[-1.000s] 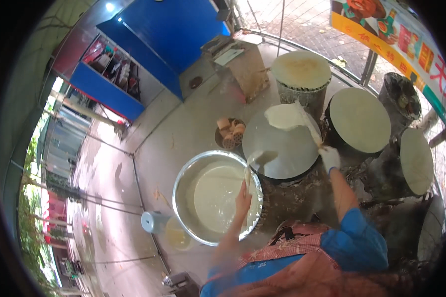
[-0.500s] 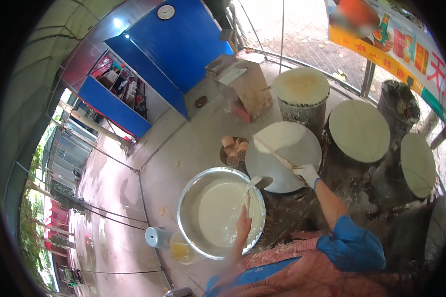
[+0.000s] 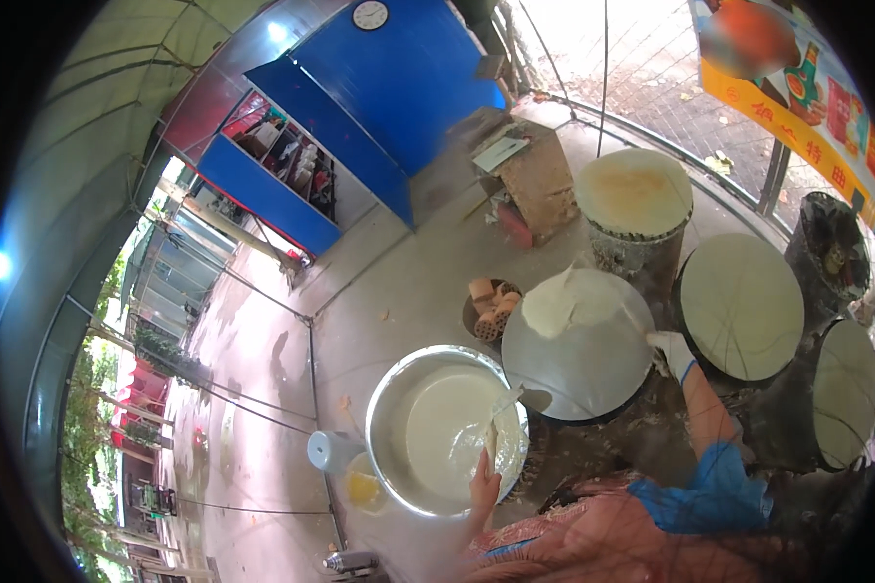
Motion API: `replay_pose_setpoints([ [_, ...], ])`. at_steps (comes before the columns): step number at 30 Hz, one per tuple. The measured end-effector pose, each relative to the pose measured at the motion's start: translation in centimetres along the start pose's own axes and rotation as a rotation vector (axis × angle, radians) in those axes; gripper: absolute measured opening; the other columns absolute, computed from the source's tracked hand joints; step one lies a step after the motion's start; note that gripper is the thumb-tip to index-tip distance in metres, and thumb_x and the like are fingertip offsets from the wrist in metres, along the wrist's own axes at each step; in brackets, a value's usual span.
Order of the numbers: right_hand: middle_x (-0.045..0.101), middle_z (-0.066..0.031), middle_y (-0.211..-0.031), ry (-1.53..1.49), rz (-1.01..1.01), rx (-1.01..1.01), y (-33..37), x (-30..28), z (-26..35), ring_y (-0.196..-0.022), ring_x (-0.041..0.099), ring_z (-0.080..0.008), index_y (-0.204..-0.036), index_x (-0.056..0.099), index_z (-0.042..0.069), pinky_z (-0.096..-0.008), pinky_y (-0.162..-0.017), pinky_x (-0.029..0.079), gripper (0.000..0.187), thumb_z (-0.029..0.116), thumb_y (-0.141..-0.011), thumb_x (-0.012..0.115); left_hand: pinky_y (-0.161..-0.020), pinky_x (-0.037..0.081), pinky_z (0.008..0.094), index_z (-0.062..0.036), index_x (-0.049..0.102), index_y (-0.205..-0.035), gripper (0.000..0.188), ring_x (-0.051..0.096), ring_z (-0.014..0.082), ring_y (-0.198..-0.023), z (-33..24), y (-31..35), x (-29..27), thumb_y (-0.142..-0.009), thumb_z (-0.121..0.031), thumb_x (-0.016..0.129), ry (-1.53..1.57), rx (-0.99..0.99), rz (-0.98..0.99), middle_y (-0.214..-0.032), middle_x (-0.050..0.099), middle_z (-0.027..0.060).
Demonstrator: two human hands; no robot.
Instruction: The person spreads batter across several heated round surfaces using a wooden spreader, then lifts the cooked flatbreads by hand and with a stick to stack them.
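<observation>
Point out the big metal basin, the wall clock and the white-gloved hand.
Metal basin (image 3: 388,428): head view, inner left wall.
Wall clock (image 3: 370,15): head view, middle of the dial.
White-gloved right hand (image 3: 673,353): head view, middle of the hand.

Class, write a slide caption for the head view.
Left hand holding a tool over a basin of pale batter; gloved right hand beside a partly coated round griddle.

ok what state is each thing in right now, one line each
Basin: partly filled with pale batter
Ladle: held over the basin
Griddle: pale layer on its far part, nearer part bare
Left hand: closed round the ladle
Right hand: gloved, at the griddle's edge, grip unclear
Back drum: top pale, browned in the middle
Bowl: piled with brown cylinders
Lamp: lit
</observation>
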State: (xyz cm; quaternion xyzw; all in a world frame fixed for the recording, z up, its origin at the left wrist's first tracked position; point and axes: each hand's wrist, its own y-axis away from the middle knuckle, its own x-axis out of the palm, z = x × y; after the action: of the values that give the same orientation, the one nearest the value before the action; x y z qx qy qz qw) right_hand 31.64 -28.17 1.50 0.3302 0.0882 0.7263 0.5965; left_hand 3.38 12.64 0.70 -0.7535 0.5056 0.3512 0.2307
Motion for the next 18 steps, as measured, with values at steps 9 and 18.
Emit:
replay_pose_setpoints([
  [9, 0.058, -0.0049, -0.061, 0.409, 0.153, -0.039, -2.5, -2.0, -1.9, -0.043, 0.046, -0.0137, -0.073, 0.065, 0.003, -0.0334, -0.037, 0.033, 0.015, 0.017, -0.074, 0.069, -0.040, 0.035, 0.0272, -0.0176, 0.022, -0.145, 0.071, 0.044, 0.0106, -0.048, -1.1, 9.0, 0.0, -0.083, -0.007, 0.056, 0.464, -0.613, 0.011, -0.062, 0.049, 0.0022],
  [18, 0.057, -0.0071, -0.060, 0.443, 0.268, 0.029, -4.9, -1.6, -4.0, -0.043, 0.049, -0.0164, -0.084, 0.067, -0.001, -0.0320, -0.037, 0.034, 0.016, 0.011, -0.073, 0.068, -0.044, 0.038, 0.0256, -0.0109, 0.052, -0.083, 0.023, 0.043, 0.0126, -0.048, -2.7, 8.3, -6.5, -0.090, -0.033, 0.053, 1.759, -0.355, 0.363, -0.055, 0.038, -0.0009],
])
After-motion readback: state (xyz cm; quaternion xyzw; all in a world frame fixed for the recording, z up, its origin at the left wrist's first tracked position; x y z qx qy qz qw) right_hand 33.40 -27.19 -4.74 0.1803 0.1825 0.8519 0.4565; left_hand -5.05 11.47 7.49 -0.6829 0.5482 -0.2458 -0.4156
